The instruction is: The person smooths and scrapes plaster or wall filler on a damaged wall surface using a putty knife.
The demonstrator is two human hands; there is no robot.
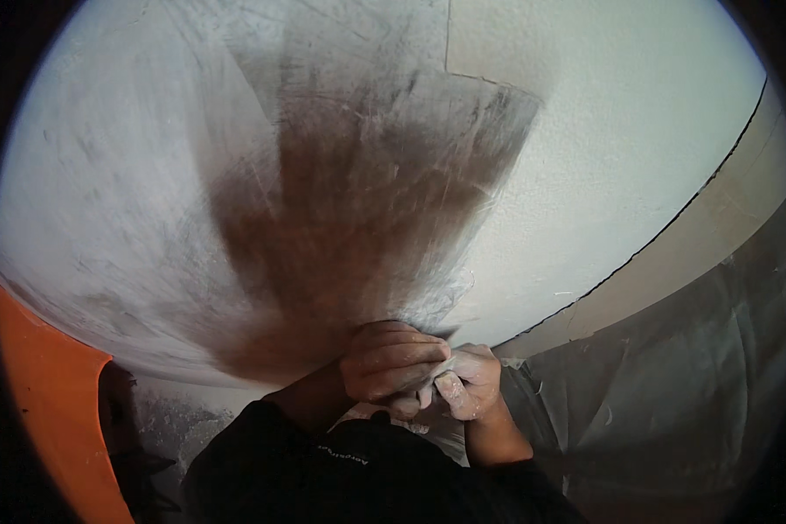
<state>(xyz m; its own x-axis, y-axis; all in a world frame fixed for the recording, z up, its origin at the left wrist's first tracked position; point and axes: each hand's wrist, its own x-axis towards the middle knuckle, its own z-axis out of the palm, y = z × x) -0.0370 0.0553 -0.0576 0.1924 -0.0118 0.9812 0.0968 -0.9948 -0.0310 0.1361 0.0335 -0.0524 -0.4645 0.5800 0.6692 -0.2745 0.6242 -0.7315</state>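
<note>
My two hands meet low in the middle of the view, close to the lower edge of a large curved, pale panel (620, 166). My left hand (393, 362) has its fingers curled and pressed together, with dust on the skin. Against its fingertips, my right hand (470, 384) is closed in a pinch, the dusty thumb showing. Whatever lies between the fingers is mostly hidden and I cannot make it out. Above the hands the panel carries a dark brownish, scuffed patch (349, 210), with grey rubbed areas around it.
A dark crack-like seam (642, 251) runs along the panel's right side, with a beige strip beyond it. Dark creased sheeting (646, 393) hangs at the lower right. An orange surface (48, 393) stands at the lower left, beside a dusty grey area (179, 419).
</note>
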